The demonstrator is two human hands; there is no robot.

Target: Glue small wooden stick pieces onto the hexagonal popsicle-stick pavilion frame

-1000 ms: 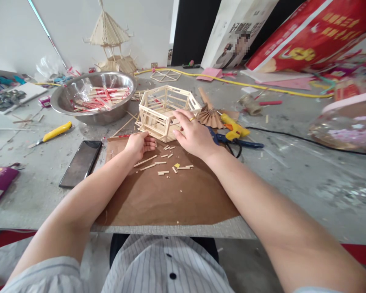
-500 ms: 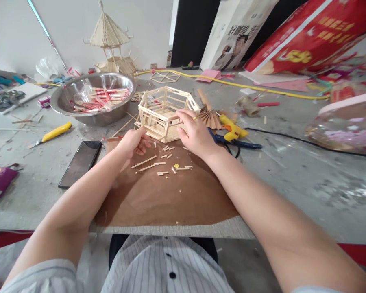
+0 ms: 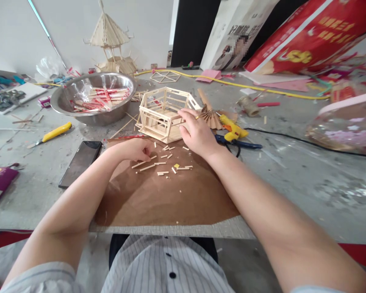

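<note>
A six-sided frame of thin wooden sticks [image 3: 154,122] stands at the far edge of the brown sheet [image 3: 171,199]. At its right corner my right hand [image 3: 197,132] grips the top rail, fingers over it and thumb lower on the near side. My left hand [image 3: 140,149] is in front of the frame, low over the sheet, its fingers curled together. Their tips are at a loose wooden stick [image 3: 137,165], and whether they pinch anything is hidden. Several short cut stick pieces [image 3: 163,173] and a yellow scrap [image 3: 176,166] lie scattered nearby.
A steel bowl [image 3: 94,118] of packaged sticks is at the back left, before a stick-built pagoda [image 3: 110,34]. A yellow utility knife [image 3: 56,132] and a phone [image 3: 81,162] lie left. To the right are a yellow glue gun [image 3: 234,130], its black cable, and blue-handled pliers [image 3: 247,143].
My left hand has left the frame's near left corner and come down and slightly right to the loose sticks, its fingers curling. My right hand stays at the frame, which has shifted slightly right.
</note>
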